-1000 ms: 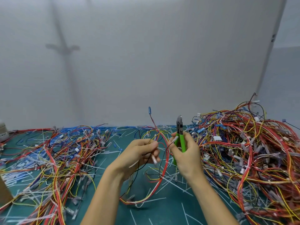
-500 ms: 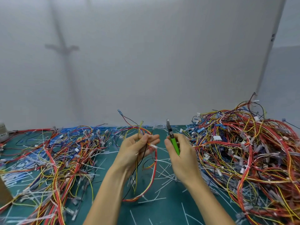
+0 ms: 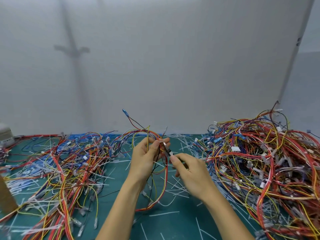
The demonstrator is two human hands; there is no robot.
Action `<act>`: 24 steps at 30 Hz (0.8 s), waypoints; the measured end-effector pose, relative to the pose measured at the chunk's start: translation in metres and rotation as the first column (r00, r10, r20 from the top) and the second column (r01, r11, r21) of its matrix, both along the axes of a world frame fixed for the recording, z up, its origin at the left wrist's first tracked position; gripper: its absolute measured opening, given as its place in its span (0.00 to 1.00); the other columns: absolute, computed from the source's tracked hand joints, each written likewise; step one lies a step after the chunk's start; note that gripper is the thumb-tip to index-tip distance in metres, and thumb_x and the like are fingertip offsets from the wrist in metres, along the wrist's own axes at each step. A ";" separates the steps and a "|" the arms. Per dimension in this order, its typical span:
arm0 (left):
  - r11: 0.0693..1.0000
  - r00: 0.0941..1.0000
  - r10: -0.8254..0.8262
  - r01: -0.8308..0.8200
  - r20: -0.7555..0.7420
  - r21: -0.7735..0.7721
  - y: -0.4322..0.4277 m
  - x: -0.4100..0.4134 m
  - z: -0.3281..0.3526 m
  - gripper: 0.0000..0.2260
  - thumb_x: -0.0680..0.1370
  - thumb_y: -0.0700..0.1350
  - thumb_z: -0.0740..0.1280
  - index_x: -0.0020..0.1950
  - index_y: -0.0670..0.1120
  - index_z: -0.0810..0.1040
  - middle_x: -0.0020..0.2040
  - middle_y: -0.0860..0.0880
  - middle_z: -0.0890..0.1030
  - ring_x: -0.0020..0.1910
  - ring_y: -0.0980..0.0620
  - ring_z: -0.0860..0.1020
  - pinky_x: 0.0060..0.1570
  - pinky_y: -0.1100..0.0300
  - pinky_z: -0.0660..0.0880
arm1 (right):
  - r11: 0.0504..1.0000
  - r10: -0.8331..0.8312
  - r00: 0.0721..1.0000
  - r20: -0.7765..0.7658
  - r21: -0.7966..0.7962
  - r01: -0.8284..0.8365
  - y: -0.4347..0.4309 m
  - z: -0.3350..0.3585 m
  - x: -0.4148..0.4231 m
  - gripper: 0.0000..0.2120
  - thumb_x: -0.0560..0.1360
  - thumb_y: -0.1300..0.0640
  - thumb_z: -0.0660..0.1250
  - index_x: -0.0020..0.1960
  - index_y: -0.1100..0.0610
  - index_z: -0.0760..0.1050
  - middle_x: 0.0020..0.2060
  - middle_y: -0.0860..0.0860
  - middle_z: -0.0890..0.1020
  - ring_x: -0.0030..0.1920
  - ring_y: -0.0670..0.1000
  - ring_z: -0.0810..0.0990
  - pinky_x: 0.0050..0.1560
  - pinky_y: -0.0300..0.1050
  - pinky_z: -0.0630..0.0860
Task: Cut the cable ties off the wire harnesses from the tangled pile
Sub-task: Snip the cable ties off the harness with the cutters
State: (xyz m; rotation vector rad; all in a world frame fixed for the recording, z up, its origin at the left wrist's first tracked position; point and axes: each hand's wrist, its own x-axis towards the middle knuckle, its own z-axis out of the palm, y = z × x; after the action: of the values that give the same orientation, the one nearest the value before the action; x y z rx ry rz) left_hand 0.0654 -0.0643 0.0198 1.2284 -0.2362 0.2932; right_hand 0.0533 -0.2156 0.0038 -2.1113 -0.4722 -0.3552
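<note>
**Grey wall, green mat, two wire piles, harness held at centre**

Plain grey wall fills the upper half, with a faint shadow on its left. Green mat covers the bench. Big tangled right pile sits heaped high; the left pile is flatter and spread out. A brown box sits at the left edge. White cut ties litter the mat between the piles. One harness is lifted above mid-mat, its loop hanging down. Left hand pinches its wires near the top. Right hand is curled round cutters, tip at the harness just beside the left fingertips. Blade gap unclear.
</note>
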 end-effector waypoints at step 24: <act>0.997 0.999 0.031 -0.033 0.043 0.064 -0.001 -0.001 -0.005 0.07 0.82 0.39 0.61 0.54 0.35 0.75 0.52 0.45 0.85 0.54 0.47 0.83 0.52 0.57 0.81 | 0.996 -0.007 0.998 -0.064 0.093 0.013 0.008 -0.004 -0.002 0.16 0.81 0.46 0.60 0.44 0.55 0.79 0.35 0.51 0.82 0.32 0.44 0.80 0.39 0.49 0.76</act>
State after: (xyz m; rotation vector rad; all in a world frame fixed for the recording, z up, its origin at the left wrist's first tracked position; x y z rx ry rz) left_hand 0.0644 -0.0654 0.0152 1.2919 -0.2646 0.3418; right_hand 0.0510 -0.2077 0.0001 -2.0280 -0.4008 -0.3093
